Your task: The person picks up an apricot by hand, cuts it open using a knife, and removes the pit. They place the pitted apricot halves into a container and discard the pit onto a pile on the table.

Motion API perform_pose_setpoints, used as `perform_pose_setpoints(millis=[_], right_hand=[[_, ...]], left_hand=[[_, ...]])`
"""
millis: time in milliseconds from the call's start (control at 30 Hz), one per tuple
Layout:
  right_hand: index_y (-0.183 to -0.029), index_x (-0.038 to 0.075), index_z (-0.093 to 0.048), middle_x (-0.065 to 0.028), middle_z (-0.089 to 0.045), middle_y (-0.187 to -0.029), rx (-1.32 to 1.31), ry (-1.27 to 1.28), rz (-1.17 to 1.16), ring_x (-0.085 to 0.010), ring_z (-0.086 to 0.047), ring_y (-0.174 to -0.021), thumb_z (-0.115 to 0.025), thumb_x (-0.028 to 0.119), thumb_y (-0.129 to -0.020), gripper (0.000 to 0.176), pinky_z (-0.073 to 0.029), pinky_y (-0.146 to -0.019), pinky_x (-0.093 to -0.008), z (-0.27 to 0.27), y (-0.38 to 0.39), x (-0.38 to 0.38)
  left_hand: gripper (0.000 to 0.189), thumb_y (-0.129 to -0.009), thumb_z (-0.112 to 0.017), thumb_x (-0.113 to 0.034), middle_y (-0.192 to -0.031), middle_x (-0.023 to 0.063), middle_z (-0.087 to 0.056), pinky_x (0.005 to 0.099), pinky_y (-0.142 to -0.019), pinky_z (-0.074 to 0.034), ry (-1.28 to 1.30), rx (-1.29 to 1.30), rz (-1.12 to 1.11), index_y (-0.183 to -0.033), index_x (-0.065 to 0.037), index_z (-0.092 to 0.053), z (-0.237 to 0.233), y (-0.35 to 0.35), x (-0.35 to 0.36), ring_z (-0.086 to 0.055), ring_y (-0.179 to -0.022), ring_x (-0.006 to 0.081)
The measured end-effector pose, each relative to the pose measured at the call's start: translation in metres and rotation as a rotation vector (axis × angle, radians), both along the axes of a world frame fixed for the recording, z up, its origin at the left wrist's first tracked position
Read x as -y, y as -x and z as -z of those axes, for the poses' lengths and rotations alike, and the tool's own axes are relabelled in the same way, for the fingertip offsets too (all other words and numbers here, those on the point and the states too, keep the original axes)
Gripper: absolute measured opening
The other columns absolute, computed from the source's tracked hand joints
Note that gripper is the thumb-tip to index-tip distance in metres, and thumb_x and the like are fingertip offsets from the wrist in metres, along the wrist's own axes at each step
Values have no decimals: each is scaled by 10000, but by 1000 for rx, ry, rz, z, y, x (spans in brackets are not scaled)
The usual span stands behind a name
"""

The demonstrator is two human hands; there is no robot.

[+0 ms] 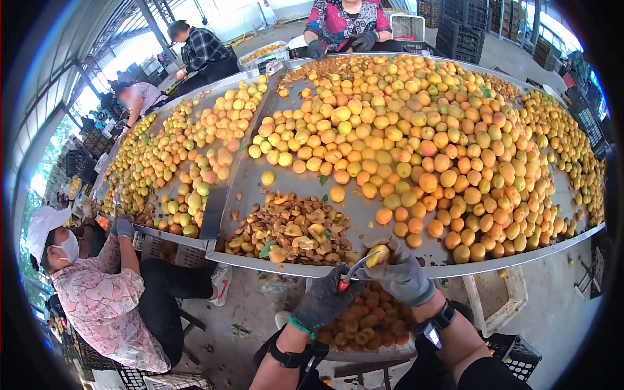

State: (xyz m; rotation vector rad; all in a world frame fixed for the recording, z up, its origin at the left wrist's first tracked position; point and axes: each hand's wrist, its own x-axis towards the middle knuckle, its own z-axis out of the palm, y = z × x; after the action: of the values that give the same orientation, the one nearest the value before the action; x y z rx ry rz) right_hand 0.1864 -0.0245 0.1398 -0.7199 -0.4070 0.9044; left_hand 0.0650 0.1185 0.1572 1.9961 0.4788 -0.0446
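Note:
My left hand (324, 299), in a dark grey glove, is closed on a small knife (355, 268) with a red handle and a curved blade. The blade's tip touches a yellow apricot (377, 256), which my gloved right hand (401, 278) grips at the metal table's front edge. Just left of them on the tabletop lies a heap of cut apricot pieces (296, 229). Whole apricots (448, 159) are piled across the table (364, 224) beyond my hands. Below my hands, a container of apricot pieces (370, 318) sits between my knees, partly hidden by my arms.
A raised metal divider (224, 188) splits the table. A co-worker in a white cap (97, 286) sits at the left; another person (348, 29) works across the table, and two more are at the far left. Black crates (463, 29) are stacked behind. A white frame (500, 299) lies to my right.

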Motion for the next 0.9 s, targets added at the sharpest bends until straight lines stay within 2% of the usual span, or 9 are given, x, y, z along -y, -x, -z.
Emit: perform_pose_setpoints(millis=[67,167,300,367,500,567,667,800,900], right_hand=[[-1151,59,-532,-85,-579,-1130,83,50,33,-162,-576,-1037,-665,-114,-755,453,-496,-880,-291,2,0,0],[-1129,58,-543,-78,-600,-1090,156,125,91,-156,-592,-998,-668,-126,-741,447,-502,-856,-278,-3,-1,1],[-1127,58,-548,-71,-612,-1059,136,94,98,-155,-601,-974,-678,-118,-736,448,-507,-848,-280,2,-1,1],[-1119,36,-538,-85,-599,-1019,162,129,141,-207,-622,-939,-641,-133,-706,458,-564,-837,-371,2,0,0],[-1112,42,-544,-83,-595,-1035,199,152,141,-202,-619,-935,-650,-126,-706,452,-555,-841,-368,-2,0,0],[-1124,51,-550,-67,-591,-1067,121,63,84,-164,-590,-1004,-669,-115,-743,433,-503,-873,-291,-2,0,1],[-1129,48,-546,-71,-591,-1068,13,-27,76,-175,-594,-1004,-648,-119,-761,417,-502,-884,-298,0,3,0],[-1132,47,-545,-74,-592,-1071,28,-46,56,-186,-597,-1015,-631,-123,-773,406,-503,-887,-307,3,-1,1],[-1135,43,-545,-75,-593,-1076,83,31,75,-192,-596,-1032,-616,-126,-784,396,-504,-890,-312,0,1,2]], left_hand=[[386,-842,-685,-341,-866,141,-666,409,-700,-502,-33,-74,40,-1101,-94,-539,-2,-1,0,-651,-819,337],[387,-842,-682,-343,-886,163,-658,418,-704,-499,-116,-2,63,-1096,-89,-537,-2,1,2,-639,-816,362],[375,-837,-686,-341,-906,167,-658,419,-710,-497,-243,-28,51,-1071,-88,-539,-3,1,7,-633,-843,372],[288,-841,-687,-224,-831,162,-630,408,-673,-481,-141,94,-7,-1032,-54,-554,7,2,8,-628,-778,335],[293,-842,-685,-214,-839,163,-631,420,-683,-482,-86,108,-39,-1047,-52,-551,5,1,11,-628,-788,343],[298,-848,-677,-205,-850,176,-640,419,-694,-485,-109,63,9,-1061,-44,-545,-1,0,12,-638,-819,352],[299,-854,-669,-201,-864,188,-652,416,-707,-488,-46,39,11,-1065,-33,-541,1,-2,15,-644,-854,363],[316,-857,-663,-210,-877,195,-661,414,-723,-491,-18,14,-7,-1084,-31,-538,5,-3,15,-643,-879,370],[325,-861,-656,-211,-874,188,-661,417,-721,-493,-12,-2,16,-1106,-34,-536,6,-3,15,-642,-866,376]])
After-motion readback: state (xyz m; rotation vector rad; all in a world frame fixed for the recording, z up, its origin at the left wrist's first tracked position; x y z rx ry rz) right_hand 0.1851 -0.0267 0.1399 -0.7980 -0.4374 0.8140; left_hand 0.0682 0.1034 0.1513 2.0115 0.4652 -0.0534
